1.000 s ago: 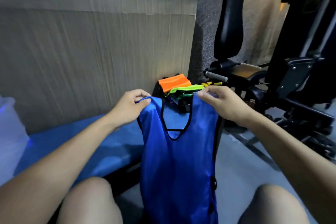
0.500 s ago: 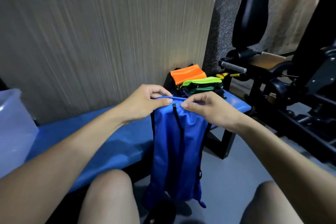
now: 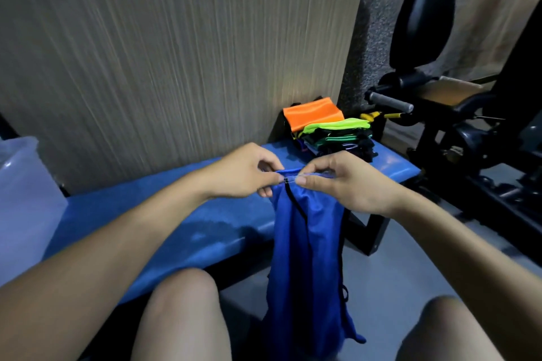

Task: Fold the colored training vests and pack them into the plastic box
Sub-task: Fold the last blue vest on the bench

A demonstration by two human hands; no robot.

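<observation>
The blue worktop (image 3: 164,223) runs along the wall with a translucent plastic box (image 3: 26,202) at its left end and a pile of vests (image 3: 331,129) in orange, green and dark colours at its right end. Hanging in front of it between the knees, the blue vest (image 3: 308,258) is doubled lengthwise and looks light, limp and a little slick, so it is best held at the shoulder straps. There the left hand (image 3: 246,173) and the right hand (image 3: 349,182) each pinch the top edge, fingertips nearly meeting.

blue vest (image 3: 308,243) w/ black trim, blue bench (image 3: 164,223), orange (image 3: 312,114) & neon green (image 3: 337,126) vests in pile.
</observation>
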